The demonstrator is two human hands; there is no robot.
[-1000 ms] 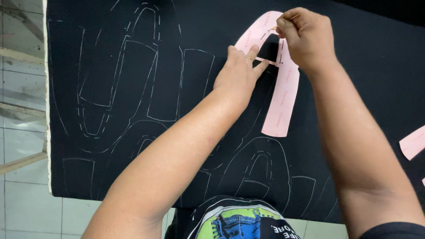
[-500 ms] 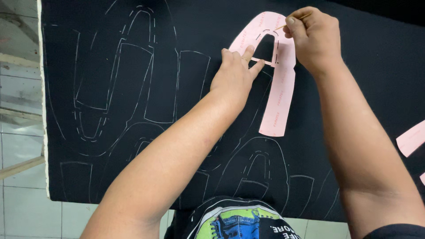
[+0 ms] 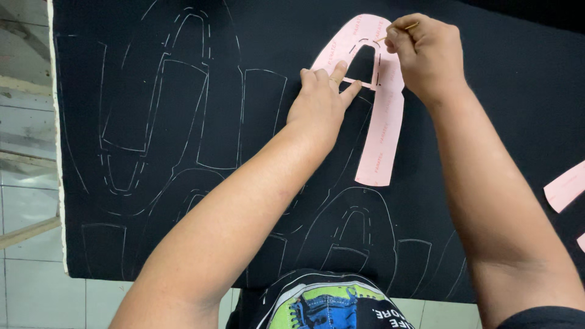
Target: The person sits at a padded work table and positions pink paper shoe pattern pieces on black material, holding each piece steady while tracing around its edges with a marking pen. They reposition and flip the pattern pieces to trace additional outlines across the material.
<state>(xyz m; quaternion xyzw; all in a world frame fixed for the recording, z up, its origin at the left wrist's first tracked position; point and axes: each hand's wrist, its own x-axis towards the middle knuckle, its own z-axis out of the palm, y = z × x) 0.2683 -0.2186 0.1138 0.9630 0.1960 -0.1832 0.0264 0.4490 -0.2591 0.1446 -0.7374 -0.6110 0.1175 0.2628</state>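
My left hand (image 3: 322,100), fingers spread, pins the pink template (image 3: 381,131) near the black cloth's (image 3: 499,73) top edge. My right hand (image 3: 426,52) pinches a thin marker (image 3: 399,31), its tip hidden. A pink piece (image 3: 565,187) is cropped at right.

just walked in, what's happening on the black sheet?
A person is tracing around a pink U-shaped paper template laid on a black sheet of material. The left hand presses flat on the template's inner edge to pin it, while the right hand holds a thin pencil-like marker at the top of the arch. Many white outlines of the same shape already cover the sheet to the left and below. Another pink piece lies at the right edge.
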